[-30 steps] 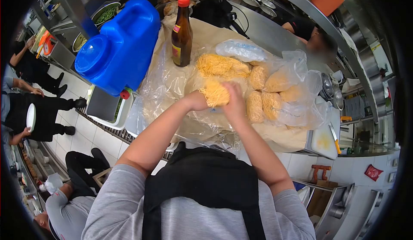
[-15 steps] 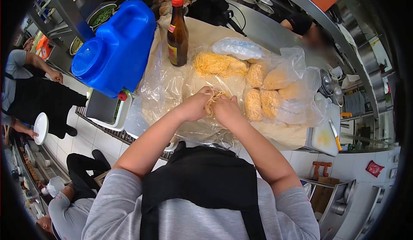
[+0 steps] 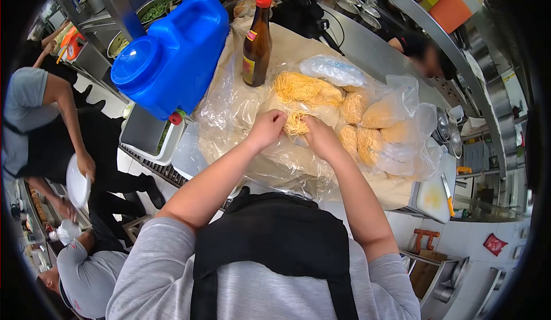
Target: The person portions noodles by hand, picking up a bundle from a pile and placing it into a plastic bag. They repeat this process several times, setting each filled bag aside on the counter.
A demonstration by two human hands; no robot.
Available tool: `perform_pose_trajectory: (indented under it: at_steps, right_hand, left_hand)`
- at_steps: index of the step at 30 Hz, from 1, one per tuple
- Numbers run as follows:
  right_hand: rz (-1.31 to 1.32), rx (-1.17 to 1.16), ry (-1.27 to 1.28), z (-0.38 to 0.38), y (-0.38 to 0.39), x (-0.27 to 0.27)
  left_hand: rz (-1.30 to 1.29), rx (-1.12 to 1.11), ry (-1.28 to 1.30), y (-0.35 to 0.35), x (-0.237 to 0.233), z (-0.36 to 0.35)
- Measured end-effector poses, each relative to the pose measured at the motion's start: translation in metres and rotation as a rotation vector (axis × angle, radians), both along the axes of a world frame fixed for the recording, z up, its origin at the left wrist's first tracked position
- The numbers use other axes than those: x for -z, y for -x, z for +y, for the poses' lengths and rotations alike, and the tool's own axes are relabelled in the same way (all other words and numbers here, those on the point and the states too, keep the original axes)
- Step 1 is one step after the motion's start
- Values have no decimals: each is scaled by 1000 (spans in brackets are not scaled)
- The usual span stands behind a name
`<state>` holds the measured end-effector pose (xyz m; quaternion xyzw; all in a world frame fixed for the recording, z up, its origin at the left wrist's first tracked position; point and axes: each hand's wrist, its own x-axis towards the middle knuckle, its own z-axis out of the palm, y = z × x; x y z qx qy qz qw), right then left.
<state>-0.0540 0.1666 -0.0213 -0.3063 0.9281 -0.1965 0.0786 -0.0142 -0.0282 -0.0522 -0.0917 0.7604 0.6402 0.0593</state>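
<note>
A small clump of yellow noodles [image 3: 296, 123] is stretched between my two hands, above the plastic-covered brown paper. My left hand [image 3: 267, 129] pinches its left side, fingers closed. On the other side my right hand [image 3: 322, 138] grips the clump, its fingertips partly hidden behind the strands. Just beyond lies a larger heap of loose noodles [image 3: 298, 87]. To the right, several round noodle bundles [image 3: 370, 146] sit in and beside a clear plastic bag [image 3: 402, 110].
A brown bottle [image 3: 256, 47] with a red cap stands behind my left hand, near a blue plastic jug [image 3: 172, 53]. At the right edge, a yellow-handled knife [image 3: 448, 196] rests on a cutting board [image 3: 431, 200]. Co-workers stand at left, one holding a white plate [image 3: 77, 182].
My hands have moved slightly apart, and the noodle clump between them now shows spread out. The view has shifted a little. At left, the co-worker with the plate has moved.
</note>
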Motion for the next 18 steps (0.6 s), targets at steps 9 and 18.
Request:
perform_pose_trajectory:
  at_steps: [9,18]
  right_hand:
    - [29,-15,78,7,5,17]
    - [-28,-50,286,12,1,18]
  left_hand:
    - [-154,7,-293,14,1,13]
    - [-253,54,-413,22,-2,1]
